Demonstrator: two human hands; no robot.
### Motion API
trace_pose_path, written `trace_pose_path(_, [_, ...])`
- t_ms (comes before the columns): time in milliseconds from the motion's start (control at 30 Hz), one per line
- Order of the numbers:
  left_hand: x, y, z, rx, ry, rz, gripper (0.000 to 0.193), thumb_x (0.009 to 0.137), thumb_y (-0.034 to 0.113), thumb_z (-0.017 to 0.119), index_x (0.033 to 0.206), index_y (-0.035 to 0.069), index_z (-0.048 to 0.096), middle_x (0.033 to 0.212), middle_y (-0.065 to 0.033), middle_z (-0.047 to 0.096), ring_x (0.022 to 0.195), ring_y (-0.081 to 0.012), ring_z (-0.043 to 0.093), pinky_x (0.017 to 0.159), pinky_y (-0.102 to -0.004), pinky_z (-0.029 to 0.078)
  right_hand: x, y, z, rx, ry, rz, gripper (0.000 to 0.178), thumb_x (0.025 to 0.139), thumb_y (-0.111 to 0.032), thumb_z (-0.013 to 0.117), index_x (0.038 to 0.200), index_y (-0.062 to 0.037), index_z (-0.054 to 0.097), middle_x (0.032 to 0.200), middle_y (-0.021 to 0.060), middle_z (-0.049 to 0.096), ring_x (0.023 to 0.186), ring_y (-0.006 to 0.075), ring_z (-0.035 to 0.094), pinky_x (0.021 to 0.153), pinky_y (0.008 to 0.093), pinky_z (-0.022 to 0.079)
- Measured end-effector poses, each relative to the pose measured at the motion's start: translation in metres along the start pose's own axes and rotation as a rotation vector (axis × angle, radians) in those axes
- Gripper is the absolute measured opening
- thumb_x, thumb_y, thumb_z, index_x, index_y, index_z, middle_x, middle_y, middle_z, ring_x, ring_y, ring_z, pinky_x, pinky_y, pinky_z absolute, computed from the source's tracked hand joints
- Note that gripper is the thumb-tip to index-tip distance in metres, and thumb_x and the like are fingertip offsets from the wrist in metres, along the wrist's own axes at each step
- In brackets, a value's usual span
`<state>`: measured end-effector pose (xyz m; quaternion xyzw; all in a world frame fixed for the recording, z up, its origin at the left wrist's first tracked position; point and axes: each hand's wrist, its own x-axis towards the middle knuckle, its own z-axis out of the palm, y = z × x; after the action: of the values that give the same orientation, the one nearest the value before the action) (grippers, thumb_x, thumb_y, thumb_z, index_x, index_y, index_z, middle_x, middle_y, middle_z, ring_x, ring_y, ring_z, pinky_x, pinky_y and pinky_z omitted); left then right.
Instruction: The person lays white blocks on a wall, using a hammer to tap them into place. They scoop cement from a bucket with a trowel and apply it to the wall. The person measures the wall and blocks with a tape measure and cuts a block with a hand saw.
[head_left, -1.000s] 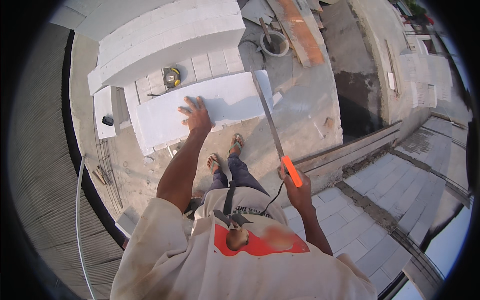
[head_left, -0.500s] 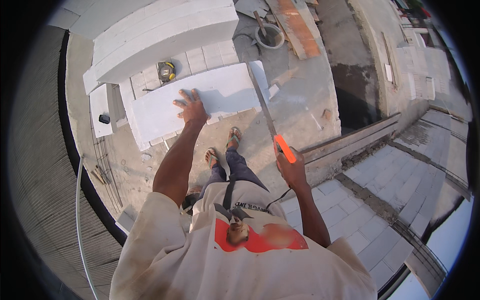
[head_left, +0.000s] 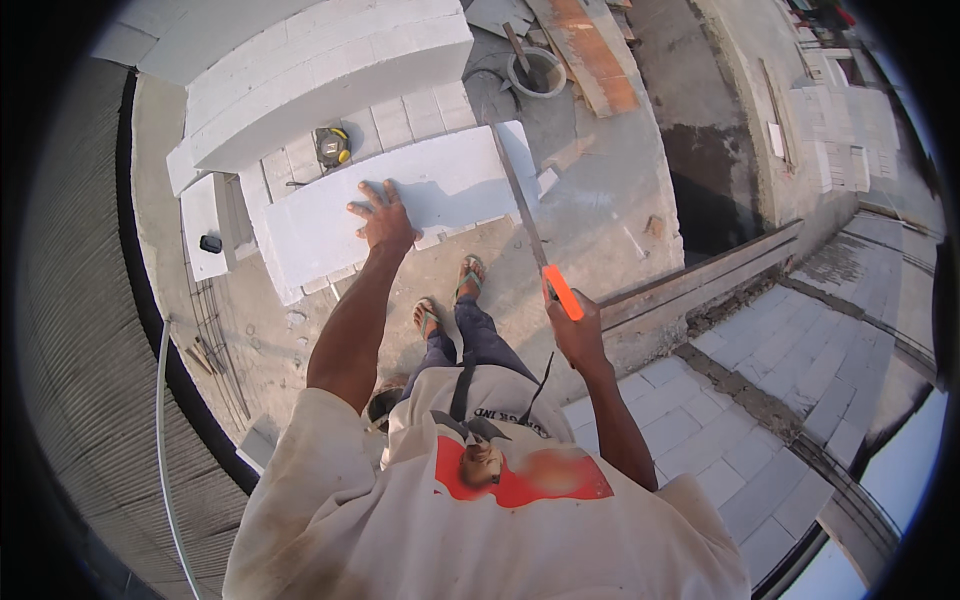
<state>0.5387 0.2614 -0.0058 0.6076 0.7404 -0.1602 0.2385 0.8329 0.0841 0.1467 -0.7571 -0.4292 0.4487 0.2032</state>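
Note:
A long white lightweight block (head_left: 310, 222) lies across a row of similar white blocks in front of me. My left hand (head_left: 383, 216) rests flat on its top with the fingers spread. In my right hand (head_left: 577, 328) is the orange handle of a handsaw (head_left: 522, 207), the fingers wrapped round it. The saw's blade runs away from me across the block near its right end, and a short piece of block shows to the right of the blade. Whether the teeth are deep in the block I cannot tell.
A yellow-and-black tape measure (head_left: 332, 147) lies behind the block, before a stack of white blocks (head_left: 330, 80). At the far right of the stack stand a bucket (head_left: 538, 73) and wooden boards (head_left: 590, 60). A small black object (head_left: 210, 243) sits on a block at left. The concrete floor drops off at right.
My right hand and the saw handle have shifted slightly left and toward the block. My left hand stays on the block.

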Motion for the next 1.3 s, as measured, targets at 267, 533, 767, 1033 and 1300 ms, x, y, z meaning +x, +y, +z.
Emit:
trace_pose_path(267, [0.0,0.008,0.005,0.052,-0.036,0.014,0.13,0.07,0.039,0.098,0.171,0.016,0.02,0.174,-0.0331,0.004,0.15,-0.0693,0.021,0.095,-0.0708,0.059,0.089,-0.016,0.023,0.126,-0.018,0.076,0.017,0.092,-0.012,0.065,0.084,0.0014,0.058,0.069,0.0039,0.051,0.065,0.0141,0.048,0.062,0.0365,0.043])
trace_pose_path(533, [0.0,-0.001,-0.004,0.0,-0.011,0.002,0.132,0.069,0.035,0.099,0.172,0.015,0.018,0.174,-0.0334,0.005,0.15,-0.0698,0.021,0.097,-0.0702,0.058,0.005,0.012,0.011,0.027,0.005,0.023,0.017,0.094,-0.014,0.065,0.093,0.0029,0.061,0.076,0.0109,0.055,0.074,0.0196,0.055,0.072,0.041,0.048])
trace_pose_path(767, [0.006,0.006,-0.006,0.052,-0.006,-0.008,0.129,0.071,0.035,0.098,0.171,0.014,0.019,0.174,-0.0333,0.006,0.149,-0.0694,0.024,0.095,-0.0684,0.06,0.031,0.006,0.008,0.106,-0.015,0.032,0.012,0.093,-0.009,0.064,0.087,0.0007,0.059,0.073,0.0046,0.053,0.068,0.0145,0.05,0.065,0.0376,0.044])
trace_pose_path(1033, [-0.001,0.001,-0.005,0.021,-0.029,0.007,0.131,0.071,0.04,0.098,0.172,0.015,0.018,0.174,-0.0329,0.003,0.15,-0.0692,0.021,0.095,-0.0686,0.06,0.035,0.014,0.016,0.074,-0.001,0.01,0.016,0.092,-0.012,0.066,0.089,0.0025,0.059,0.074,0.0094,0.055,0.07,0.0185,0.054,0.069,0.0403,0.047])
trace_pose_path(1300, [0.004,0.006,0.004,0.063,-0.018,-0.011,0.135,0.067,0.038,0.1,0.171,0.017,0.017,0.174,-0.0318,0.006,0.149,-0.0695,0.024,0.09,-0.0698,0.062,0.046,-0.004,0.009,0.118,-0.026,0.083,0.013,0.092,-0.01,0.063,0.085,-0.0002,0.059,0.068,0.0035,0.052,0.06,0.014,0.052,0.058,0.0377,0.044])
